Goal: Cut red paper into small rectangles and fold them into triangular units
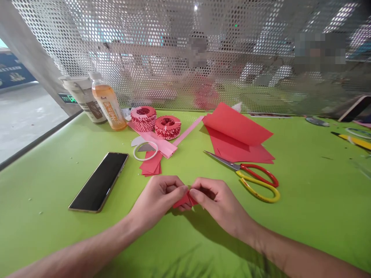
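A small folded piece of red paper (182, 201) is pinched between my two hands, low over the green table. My left hand (162, 193) grips its left part, thumb on top. My right hand (216, 199) holds the right part, its thumb close to the left one. Fingers hide much of the paper. Just beyond my left hand lie cut red paper strips (151, 165) and a white ring (135, 152). Scissors (236, 166) with one red and one yellow handle lie open to the right of my right hand.
A phone (100, 181) lies left. Behind stand a drink bottle (108, 104), a cup (84, 98) and two folded-paper rings (143, 117) (168, 126) beside pink paper strips (162, 143). Red sheets (237, 125) lie back right. A yellow cutter (355, 142) is far right. A perforated screen (174, 58) borders the table.
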A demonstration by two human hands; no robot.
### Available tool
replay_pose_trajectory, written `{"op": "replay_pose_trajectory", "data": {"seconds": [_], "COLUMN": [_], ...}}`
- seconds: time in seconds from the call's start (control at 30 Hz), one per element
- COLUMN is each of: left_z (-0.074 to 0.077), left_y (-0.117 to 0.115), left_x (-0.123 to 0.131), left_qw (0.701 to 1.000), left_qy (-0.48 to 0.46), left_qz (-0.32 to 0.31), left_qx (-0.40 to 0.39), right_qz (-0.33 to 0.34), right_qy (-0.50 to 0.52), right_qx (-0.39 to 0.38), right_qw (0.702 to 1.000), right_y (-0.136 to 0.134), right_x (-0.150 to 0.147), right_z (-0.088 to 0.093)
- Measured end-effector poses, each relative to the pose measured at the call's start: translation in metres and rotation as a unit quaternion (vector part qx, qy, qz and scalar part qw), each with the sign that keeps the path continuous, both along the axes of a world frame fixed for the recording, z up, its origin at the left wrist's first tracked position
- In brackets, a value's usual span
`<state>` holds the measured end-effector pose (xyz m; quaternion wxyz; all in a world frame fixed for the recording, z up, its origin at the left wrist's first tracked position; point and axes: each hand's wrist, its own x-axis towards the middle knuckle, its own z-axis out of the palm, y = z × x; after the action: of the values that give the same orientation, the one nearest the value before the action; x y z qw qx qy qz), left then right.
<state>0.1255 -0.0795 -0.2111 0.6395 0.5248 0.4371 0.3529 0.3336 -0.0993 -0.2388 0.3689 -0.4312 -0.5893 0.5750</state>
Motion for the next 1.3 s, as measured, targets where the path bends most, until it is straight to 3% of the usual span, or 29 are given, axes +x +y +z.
{"op": "replay_pose_trajectory", "data": {"seconds": [1.3], "left_z": [0.004], "left_y": [-0.0033], "left_x": [-0.0032], "left_qw": [0.995], "left_qy": [0.074], "left_qz": [-0.014], "left_qx": [0.064], "right_qz": [-0.011], "right_qy": [-0.014], "right_qx": [-0.009], "right_qw": [1.0], "right_y": [-0.0048], "right_x": [-0.0017], "right_z": [0.0035]}}
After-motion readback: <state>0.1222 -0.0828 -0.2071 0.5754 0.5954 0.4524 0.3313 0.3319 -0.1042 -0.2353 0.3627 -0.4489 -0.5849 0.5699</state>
